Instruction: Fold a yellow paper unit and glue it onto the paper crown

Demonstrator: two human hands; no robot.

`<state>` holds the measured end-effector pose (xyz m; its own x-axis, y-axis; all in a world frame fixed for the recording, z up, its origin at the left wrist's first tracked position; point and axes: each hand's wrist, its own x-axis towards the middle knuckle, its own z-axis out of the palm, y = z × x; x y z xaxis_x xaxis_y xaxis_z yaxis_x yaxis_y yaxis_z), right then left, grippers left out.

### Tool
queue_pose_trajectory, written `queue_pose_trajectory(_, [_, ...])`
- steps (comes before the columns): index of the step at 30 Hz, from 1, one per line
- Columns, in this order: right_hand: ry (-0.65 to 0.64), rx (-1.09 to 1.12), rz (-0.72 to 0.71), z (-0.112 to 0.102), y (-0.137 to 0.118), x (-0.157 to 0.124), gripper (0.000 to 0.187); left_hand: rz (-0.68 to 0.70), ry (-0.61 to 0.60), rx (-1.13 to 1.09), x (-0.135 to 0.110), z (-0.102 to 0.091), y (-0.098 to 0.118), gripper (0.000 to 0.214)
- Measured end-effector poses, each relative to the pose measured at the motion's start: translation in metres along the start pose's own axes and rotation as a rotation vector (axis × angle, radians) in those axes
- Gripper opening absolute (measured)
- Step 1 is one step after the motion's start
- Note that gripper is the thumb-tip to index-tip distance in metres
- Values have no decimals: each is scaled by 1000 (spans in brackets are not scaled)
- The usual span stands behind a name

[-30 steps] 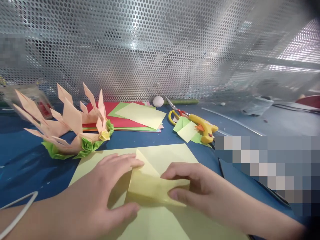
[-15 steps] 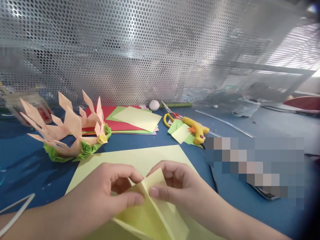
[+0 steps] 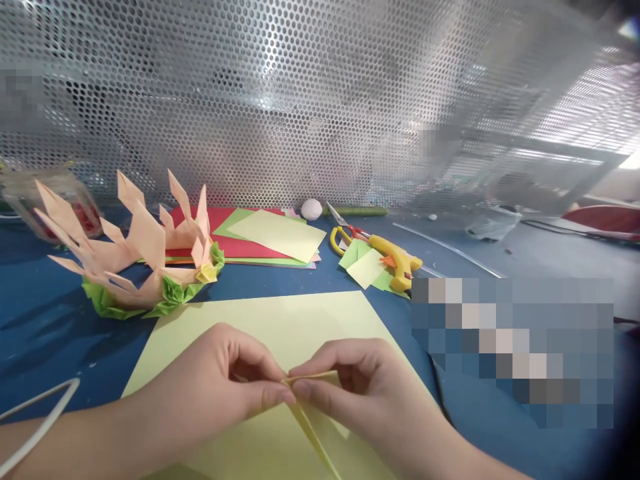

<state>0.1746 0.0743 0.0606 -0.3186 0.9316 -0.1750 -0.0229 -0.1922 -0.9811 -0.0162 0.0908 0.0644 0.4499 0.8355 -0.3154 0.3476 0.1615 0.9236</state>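
Between both hands is a folded piece of pale yellow paper [image 3: 314, 432], seen nearly edge-on, its long crease running down toward the bottom of the view. My left hand [image 3: 235, 373] pinches its top corner between thumb and forefinger. Right beside it, my right hand [image 3: 350, 383] pinches the same corner, thumb against the fold, and the fingertips of the two hands almost touch. Beneath them a large sheet of pale yellow paper [image 3: 270, 313] lies flat on the blue table [image 3: 40, 333]. Much of the folded piece is hidden by my fingers.
Left stands a peach origami crown [image 3: 145, 233] with green trim. Behind are stacked coloured papers [image 3: 280, 233], a white ball [image 3: 311, 209], scissors [image 3: 340, 230], small paper squares [image 3: 365, 267] and a yellow glue gun [image 3: 400, 267]. A glass jar [image 3: 55, 200] stands far left; perforated metal [image 3: 300, 100] rises behind.
The folded paper has turned from showing its opened, broad faces to a narrow edge-on view. My hands have come closer together, and the right hand has dropped slightly.
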Motion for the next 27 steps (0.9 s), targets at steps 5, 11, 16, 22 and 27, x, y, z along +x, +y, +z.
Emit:
queue_pose_trajectory(5, [24,-107,-17,0,0,-1,9,4,-2,-22,3,0,-5,12])
queue_pose_trajectory(11, [31,-97,-19,-3,2,-1,8,-8,42,-87,1,3,-7,15])
queue_pose_trajectory(16, [30,-97,-4,-2,1,0,9,-15,37,-150,-2,4,-8,12])
queue_pose_trajectory(22, [39,-72,-19,-2,4,-2,9,1,56,-164,-3,6,-9,13])
queue_pose_trajectory(27, [25,-32,7,-2,2,-1,15,23,61,-172,-2,6,-8,11])
